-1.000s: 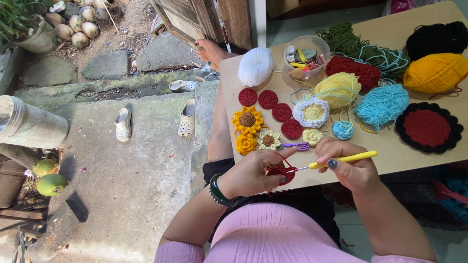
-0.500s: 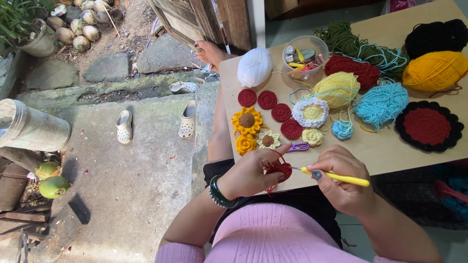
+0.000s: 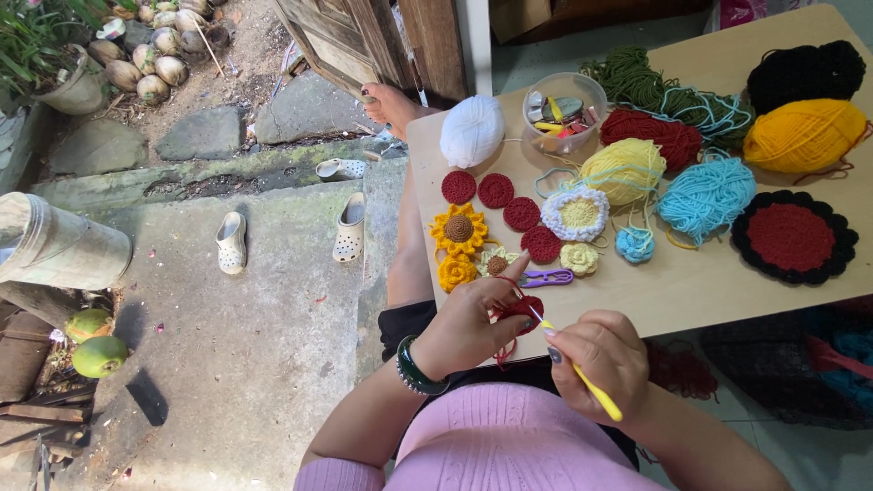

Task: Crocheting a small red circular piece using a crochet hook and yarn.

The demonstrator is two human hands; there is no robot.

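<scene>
My left hand [image 3: 468, 325] pinches a small red crochet piece [image 3: 520, 311] at the near edge of the wooden table [image 3: 691, 291], with red yarn running over its fingers. A dark green bangle sits on that wrist. My right hand [image 3: 600, 359] grips a yellow crochet hook [image 3: 587, 382], its tip pushed into the red piece. Just beyond the hands lie purple snips [image 3: 546, 277], small red crochet discs [image 3: 520, 214], yellow crochet flowers [image 3: 457, 232] and a white-and-yellow flower [image 3: 575, 212].
Yarn balls cover the table: white [image 3: 471, 130], yellow [image 3: 626, 168], light blue [image 3: 705, 191], orange-yellow [image 3: 802, 135], dark red [image 3: 650, 136], black [image 3: 805, 73], green [image 3: 637, 82]. A clear bowl [image 3: 564, 109] holds small tools. A red-and-black mat [image 3: 793, 238] lies right. Clogs [image 3: 232, 241] sit on the concrete below.
My right hand has turned and dropped toward me, swinging the yellow hook from pointing right to pointing down-right, with its tip now in the red piece. My left hand keeps its hold.
</scene>
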